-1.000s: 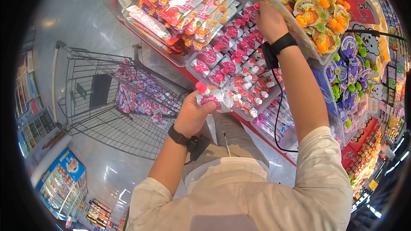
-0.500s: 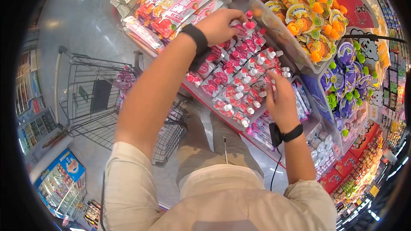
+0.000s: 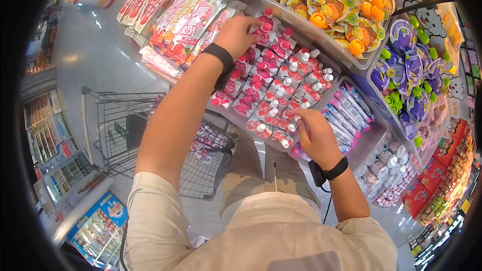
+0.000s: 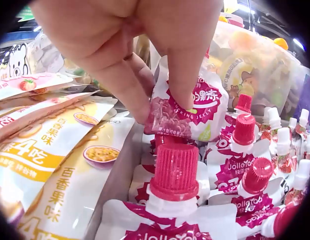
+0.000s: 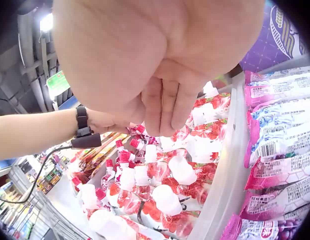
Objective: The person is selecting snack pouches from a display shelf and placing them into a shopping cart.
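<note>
My left hand [image 3: 235, 36] reaches to the far left part of a bin of jelly pouches. In the left wrist view its thumb and fingers pinch a white-and-magenta pouch [image 4: 187, 107] above other pouches with pink caps [image 4: 175, 170]. My right hand [image 3: 319, 138] is over the near right side of the same bin, its fingertips close to white-capped pouches [image 3: 281, 104]. The right wrist view shows that hand's fingers [image 5: 162, 107] extended downward above the white caps [image 5: 182, 170], with nothing seen held; whether they touch a pouch is unclear.
Left of the bin lie flat pink-and-white packets [image 3: 188, 22]. A tub of orange-capped pouches [image 3: 321, 7] stands behind, purple ones [image 3: 414, 70] to the right. Long slim packets [image 3: 346, 115] lie beside my right hand. A wire cart [image 3: 120, 130] holding pouches stands at the left.
Both hands have shifted left in the head view as it moved. The pouch my left hand held a second ago is gone from it; that hand has crossed to the bin and pinches another.
</note>
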### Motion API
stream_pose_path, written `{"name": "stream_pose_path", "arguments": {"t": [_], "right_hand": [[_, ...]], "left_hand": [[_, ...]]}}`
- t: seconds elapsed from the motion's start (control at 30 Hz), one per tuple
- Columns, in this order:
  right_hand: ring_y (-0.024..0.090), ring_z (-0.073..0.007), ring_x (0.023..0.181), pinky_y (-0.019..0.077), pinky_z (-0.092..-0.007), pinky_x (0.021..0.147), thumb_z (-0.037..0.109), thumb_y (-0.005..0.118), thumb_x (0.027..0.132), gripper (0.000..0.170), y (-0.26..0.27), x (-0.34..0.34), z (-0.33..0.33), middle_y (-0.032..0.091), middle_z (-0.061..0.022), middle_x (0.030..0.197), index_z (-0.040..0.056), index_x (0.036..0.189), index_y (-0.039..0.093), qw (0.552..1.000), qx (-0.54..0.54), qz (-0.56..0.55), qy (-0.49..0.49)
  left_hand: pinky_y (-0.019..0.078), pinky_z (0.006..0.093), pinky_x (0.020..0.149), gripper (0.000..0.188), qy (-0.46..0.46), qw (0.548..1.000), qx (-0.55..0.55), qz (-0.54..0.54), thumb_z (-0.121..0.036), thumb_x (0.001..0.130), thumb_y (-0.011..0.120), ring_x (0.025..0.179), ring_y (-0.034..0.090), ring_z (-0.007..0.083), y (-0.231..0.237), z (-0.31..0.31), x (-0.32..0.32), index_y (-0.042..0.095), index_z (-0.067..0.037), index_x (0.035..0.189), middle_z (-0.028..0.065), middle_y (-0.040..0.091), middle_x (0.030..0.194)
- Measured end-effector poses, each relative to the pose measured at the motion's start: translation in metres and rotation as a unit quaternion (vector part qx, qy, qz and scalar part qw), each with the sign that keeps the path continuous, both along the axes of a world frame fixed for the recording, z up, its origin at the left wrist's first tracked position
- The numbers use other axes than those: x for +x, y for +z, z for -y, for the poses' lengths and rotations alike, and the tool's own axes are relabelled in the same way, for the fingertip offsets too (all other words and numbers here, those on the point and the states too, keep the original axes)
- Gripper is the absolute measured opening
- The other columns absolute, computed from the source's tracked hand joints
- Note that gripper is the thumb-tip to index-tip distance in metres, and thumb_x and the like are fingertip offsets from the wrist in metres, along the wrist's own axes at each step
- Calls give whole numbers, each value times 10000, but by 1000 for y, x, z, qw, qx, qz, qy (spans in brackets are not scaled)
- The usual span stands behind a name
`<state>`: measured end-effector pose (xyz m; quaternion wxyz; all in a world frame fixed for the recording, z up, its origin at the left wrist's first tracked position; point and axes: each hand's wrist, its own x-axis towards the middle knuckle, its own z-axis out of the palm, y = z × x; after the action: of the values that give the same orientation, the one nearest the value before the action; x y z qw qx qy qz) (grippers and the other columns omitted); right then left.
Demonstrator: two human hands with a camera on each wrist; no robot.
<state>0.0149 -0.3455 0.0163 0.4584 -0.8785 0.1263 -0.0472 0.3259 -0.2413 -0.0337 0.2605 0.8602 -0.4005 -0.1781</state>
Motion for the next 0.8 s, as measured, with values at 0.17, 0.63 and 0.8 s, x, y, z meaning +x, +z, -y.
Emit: {"name": "stream_pose_path", "arguments": {"t": [0.17, 0.63, 0.8], "right_hand": [[626, -381, 978, 503, -445, 860, -49, 583, 872, 229, -1, -7, -9, 658, -199, 1013, -17, 1095, 626, 1000, 21, 1, 8], [607, -374, 1043, 487, -444, 913, -25, 611, 864, 267, -5, -21, -7, 658, -184, 1082, -7, 1129, 623, 999, 30, -28, 4], [606, -371, 1056, 486, -443, 919, -19, 616, 863, 260, -4, -26, -5, 659, -179, 1086, -6, 1123, 626, 999, 27, -24, 8]], "left_hand": [[537, 401, 778, 391, 52, 987, 25, -149, -158, 771, 798, 863, 681, 325, -1, 1, 6, 726, -123, 1153, 197, 680, 1012], [514, 410, 912, 257, -24, 998, -52, 6, -202, 860, 717, 1032, 657, 333, 16, -11, -3, 739, -91, 1091, 149, 686, 1121], [527, 416, 875, 200, -85, 996, -34, -5, -159, 894, 655, 971, 674, 341, 7, -10, 13, 755, -91, 1053, 156, 710, 1034]]}}
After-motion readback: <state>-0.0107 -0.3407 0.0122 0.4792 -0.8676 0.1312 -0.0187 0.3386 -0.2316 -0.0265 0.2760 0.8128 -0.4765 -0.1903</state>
